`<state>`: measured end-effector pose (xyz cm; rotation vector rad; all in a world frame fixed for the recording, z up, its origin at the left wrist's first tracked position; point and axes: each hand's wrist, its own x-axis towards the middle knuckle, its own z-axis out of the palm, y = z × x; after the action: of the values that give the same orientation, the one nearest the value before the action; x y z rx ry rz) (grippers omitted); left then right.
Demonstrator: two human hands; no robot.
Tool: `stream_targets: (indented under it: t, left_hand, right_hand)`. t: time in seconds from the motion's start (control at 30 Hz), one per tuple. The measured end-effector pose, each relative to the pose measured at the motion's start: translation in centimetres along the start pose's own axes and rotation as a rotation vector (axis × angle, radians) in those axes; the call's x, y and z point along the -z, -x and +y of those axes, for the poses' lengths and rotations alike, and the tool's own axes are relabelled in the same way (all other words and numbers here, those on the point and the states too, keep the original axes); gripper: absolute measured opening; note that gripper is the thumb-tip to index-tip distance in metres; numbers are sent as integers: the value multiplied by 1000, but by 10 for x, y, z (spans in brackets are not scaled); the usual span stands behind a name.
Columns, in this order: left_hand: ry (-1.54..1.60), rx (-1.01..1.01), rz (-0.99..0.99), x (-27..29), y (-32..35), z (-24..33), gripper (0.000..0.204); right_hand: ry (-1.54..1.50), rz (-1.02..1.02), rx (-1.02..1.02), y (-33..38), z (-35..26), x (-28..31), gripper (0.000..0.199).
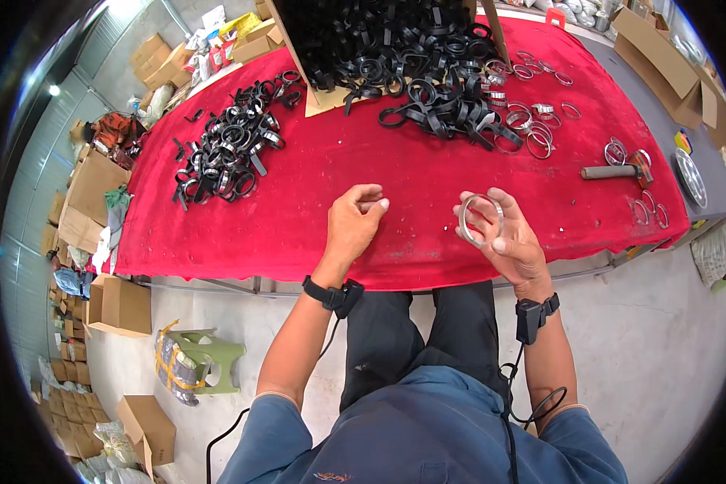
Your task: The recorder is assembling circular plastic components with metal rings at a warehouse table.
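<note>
Above the near part of the red cloth, my right hand [515, 246] holds up a shiny metal ring clamp [465, 223] between thumb and fingers, palm turned upward. My left hand [352, 223] is apart from it, over the cloth to the left. Its fingers are loosely bent, a small gap shows between thumb and forefinger, and nothing is seen in it. Beyond my hands lies a heap of black rubber-like rings with straps [436, 109]. Several bare metal rings [538, 143] lie loose at its right side. A second pile, black bands with metal rings [232, 141], sits at the left.
A cardboard box [289, 36] full of black rings opens toward me at the table's far side. On the right lie a hammer [609, 172] and several metal rings near the red cloth's [298, 234] edge. A green stool [218, 351] stands on the floor at left.
</note>
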<state>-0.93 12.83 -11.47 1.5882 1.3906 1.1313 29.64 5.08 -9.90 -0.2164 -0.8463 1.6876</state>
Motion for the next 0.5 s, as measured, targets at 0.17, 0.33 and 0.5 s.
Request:
stream_targets:
  t: [0.17,0.33,0.5]
  left_hand:
    - [-189,38,-20,-2,-46,-14,46]
    - [-560,-66,18,2,-149,-18,61]
    - [-745,-246,-53,-25,-228,-20,72]
  right_hand:
    - [655,255,32,-6,12,42,60]
    - [840,398,211,-11,35,54,55]
    - [923,419,280,-12,35,50,52]
